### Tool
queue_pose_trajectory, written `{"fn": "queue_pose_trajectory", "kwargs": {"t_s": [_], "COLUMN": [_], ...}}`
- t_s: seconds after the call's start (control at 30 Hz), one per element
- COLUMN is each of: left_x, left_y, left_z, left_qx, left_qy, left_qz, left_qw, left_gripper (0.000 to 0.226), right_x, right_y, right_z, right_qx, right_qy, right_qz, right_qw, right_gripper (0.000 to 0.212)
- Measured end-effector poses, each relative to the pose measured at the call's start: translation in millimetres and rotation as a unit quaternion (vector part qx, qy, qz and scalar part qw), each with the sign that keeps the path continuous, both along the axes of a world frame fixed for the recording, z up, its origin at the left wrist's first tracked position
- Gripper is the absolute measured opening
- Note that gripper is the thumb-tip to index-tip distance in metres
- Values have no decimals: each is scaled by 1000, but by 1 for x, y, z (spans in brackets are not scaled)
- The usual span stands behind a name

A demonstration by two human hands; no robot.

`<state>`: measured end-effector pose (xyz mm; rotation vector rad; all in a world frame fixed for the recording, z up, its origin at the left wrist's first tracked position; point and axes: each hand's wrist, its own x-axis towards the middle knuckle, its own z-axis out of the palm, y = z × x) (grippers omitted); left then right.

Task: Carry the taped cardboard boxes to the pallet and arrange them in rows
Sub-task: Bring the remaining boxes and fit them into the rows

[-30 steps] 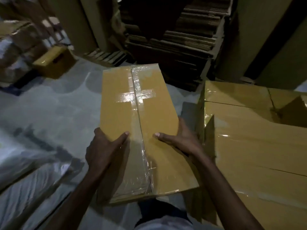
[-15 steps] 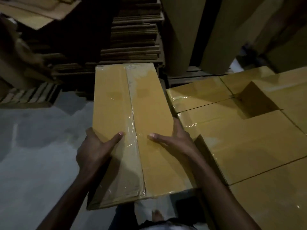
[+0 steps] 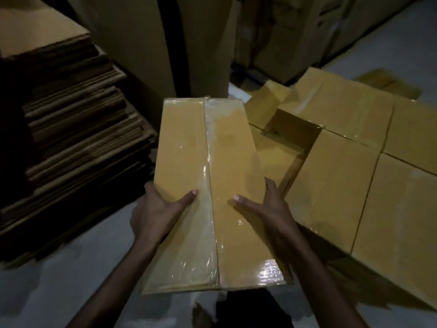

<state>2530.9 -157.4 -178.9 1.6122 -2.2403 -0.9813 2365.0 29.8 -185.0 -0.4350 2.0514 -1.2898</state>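
Beside stacked boxes (image 3: 343, 185) | left hand (image 3: 156, 209), right hand (image 3: 267, 207) grip taped box (image 3: 208, 185)

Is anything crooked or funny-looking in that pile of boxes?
Yes. The top layer of stacked boxes has a sunken gap where a box seems to be missing, just right of the carried box. Behind the gap, the back box sits turned out of line with its neighbours.

Left forearm (image 3: 123, 275) and right forearm (image 3: 314, 268): bare to frame edge. Left grip (image 3: 160, 209) and right grip (image 3: 264, 204): bare, nails short. Dark trousers (image 3: 255, 308) at lower edge.
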Motion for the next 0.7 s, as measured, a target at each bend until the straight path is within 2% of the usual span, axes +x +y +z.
{"fn": "queue_pose_trajectory", "kwargs": {"t_s": [0.07,0.2,0.37,0.6,0.7], "left_x": [-24,-79,-158,-257,-290], "left_y": [-25,-67,-93,-119,-122], "left_z": [-4,-19,-26,-44,-60], "left_qx": [13,28,41,62,84], "left_qy": [7,3,35,25,24], "left_qz": [-32,-88,-139,-221,-251], "left_qw": [999,996,989,973,964], "left_gripper": [111,114,87,80,86], "right_x": [-5,-30,-95,-161,-183], "right_y": [-10,-31,-53,-82,-83], "right_z": [-6,-25,-42,-72,-82], "right_qx": [-16,-33,34,151,189], "right_qy": [7,4,25,38,50], "right_qz": [-60,-151,-224,-348,-396], "right_qw": [998,988,974,924,897], "right_gripper": [119,90,59,54,50]}}
